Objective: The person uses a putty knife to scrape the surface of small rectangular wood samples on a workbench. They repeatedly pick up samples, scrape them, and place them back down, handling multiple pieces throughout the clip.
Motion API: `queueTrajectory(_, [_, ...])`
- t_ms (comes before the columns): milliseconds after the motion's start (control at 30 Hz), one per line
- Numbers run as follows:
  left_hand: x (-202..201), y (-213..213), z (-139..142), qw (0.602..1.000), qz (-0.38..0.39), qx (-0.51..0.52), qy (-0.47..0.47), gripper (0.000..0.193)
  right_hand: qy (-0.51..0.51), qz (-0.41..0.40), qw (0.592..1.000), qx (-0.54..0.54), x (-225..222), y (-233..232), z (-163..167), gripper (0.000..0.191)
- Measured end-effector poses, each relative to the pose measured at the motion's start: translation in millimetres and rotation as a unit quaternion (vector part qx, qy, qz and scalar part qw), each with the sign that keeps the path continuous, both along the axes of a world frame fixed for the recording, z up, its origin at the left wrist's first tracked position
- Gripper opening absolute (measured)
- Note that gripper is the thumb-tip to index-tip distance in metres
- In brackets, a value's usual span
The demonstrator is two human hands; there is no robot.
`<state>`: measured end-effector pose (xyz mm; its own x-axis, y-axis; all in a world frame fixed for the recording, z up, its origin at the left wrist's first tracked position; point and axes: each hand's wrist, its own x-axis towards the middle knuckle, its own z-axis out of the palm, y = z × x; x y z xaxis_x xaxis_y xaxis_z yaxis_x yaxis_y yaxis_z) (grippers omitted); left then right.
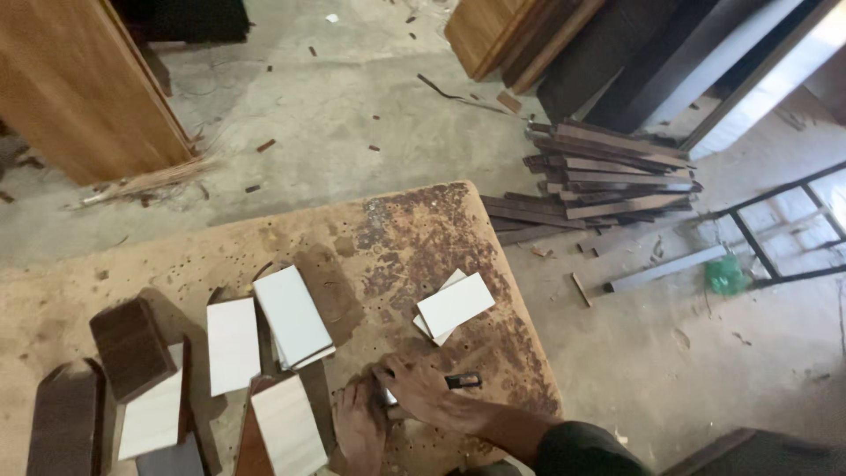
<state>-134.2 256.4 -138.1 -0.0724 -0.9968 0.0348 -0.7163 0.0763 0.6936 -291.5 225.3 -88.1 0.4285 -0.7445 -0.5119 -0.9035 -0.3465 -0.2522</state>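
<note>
Looks barely started: right hand (pixel 421 388) is curled around a dark-tipped tool (pixel 462 381) (pen or blade, too blurry to tell), left hand (pixel 359 423) pressed flat beside it on the worn table (pixel 397 229), white panels (pixel 291 316) stacked nearby.

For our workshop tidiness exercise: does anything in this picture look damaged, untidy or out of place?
Yes. The worktable top is worn, stained dark and pitted with small holes. Wood offcuts lie scattered over the concrete floor, and the stack of dark strips sits crooked. The white panels lie at mixed angles.
</note>
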Motion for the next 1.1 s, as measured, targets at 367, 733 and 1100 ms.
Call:
queueTrajectory(367, [66,6,-6,0.95,-0.313,0.01,0.002,0.033,0.008,0.209,0.972,-0.105,12,-3,-41,0.046])
queueTrajectory(733, [48,75,8,0.988,0.149,-0.016,-0.041,0.055,-0.061,0.249,0.92,-0.298,10,29,-33,0.05])
queueTrajectory(1100, [8,32,-16,0.987,0.123,-0.079,0.059,0.026,-0.036,-0.055,0.995,-0.07,-44,129,-39,0.084])
